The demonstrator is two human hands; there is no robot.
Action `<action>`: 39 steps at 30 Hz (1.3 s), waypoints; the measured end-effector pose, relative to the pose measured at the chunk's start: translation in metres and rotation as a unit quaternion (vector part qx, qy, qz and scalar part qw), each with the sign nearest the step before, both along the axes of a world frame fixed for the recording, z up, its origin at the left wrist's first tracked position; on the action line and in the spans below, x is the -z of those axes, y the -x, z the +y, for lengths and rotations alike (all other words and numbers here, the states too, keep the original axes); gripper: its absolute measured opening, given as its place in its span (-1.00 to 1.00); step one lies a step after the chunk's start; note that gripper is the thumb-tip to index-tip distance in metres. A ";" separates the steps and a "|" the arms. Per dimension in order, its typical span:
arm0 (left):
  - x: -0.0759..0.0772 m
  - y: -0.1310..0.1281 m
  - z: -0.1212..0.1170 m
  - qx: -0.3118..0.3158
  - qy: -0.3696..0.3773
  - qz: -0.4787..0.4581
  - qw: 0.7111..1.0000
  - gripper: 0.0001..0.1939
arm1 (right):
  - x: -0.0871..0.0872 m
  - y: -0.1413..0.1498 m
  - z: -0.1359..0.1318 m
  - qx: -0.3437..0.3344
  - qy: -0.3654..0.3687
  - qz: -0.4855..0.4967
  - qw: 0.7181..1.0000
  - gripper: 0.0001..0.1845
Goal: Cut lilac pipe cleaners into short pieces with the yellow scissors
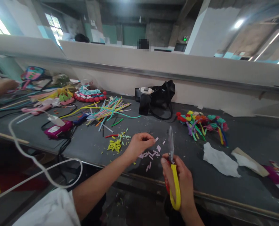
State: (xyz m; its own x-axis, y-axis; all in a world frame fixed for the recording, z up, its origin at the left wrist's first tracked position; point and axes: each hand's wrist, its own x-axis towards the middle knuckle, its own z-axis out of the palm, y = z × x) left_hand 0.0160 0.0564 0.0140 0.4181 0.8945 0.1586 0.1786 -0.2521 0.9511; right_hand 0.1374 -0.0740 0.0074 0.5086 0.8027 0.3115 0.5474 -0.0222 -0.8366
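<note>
Holding scissors (174, 172) with the blades pointing up, the right hand (186, 180) is wrapped around the handles in the head view. The left hand (139, 145) pinches a little pink piece (156, 139). More pink bits (150, 156) lie between the hands on the dark table (188, 150).
</note>
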 end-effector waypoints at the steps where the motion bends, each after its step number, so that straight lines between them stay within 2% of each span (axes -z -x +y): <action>1: -0.006 0.003 -0.005 -0.008 0.077 -0.095 0.992 -0.81 | 0.001 0.003 0.002 -0.018 0.004 -0.016 1.000 -0.66; 3: -0.013 0.009 -0.012 -0.026 0.172 -0.219 0.960 -0.85 | 0.004 0.009 0.004 -0.054 0.015 -0.050 0.997 -0.68; 5: -0.016 0.013 -0.016 -0.029 0.237 -0.300 0.924 -0.86 | 0.010 0.017 0.003 -0.078 0.028 -0.082 0.993 -0.70; 8: -0.013 0.016 -0.018 -0.034 0.276 -0.373 0.885 -0.89 | 0.021 0.028 0.002 -0.067 0.045 -0.132 0.988 -0.68; 11: -0.011 0.016 -0.019 -0.035 0.290 -0.403 0.867 -0.90 | 0.029 0.034 0.002 -0.031 0.045 -0.167 0.984 -0.65; 23: -0.012 0.014 -0.028 -0.015 0.326 -0.411 0.851 -0.87 | 0.032 0.033 0.002 -0.012 0.023 -0.221 0.975 -0.64; 33: -0.010 0.013 -0.028 -0.018 0.312 -0.407 0.858 -0.87 | 0.038 0.032 0.003 -0.001 0.023 -0.251 0.968 -0.58; 39: -0.013 0.014 -0.030 -0.012 0.334 -0.420 0.844 -0.88 | 0.043 0.033 0.004 0.006 -0.003 -0.283 0.959 -0.59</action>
State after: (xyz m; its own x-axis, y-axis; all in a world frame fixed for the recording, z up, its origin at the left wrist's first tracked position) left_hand 0.0021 0.0263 0.0273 0.3905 0.9077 -0.1533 -0.6314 0.3853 0.6730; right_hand 0.1049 -0.0698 -0.0354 0.2655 0.7950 0.5454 0.9137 -0.0270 -0.4055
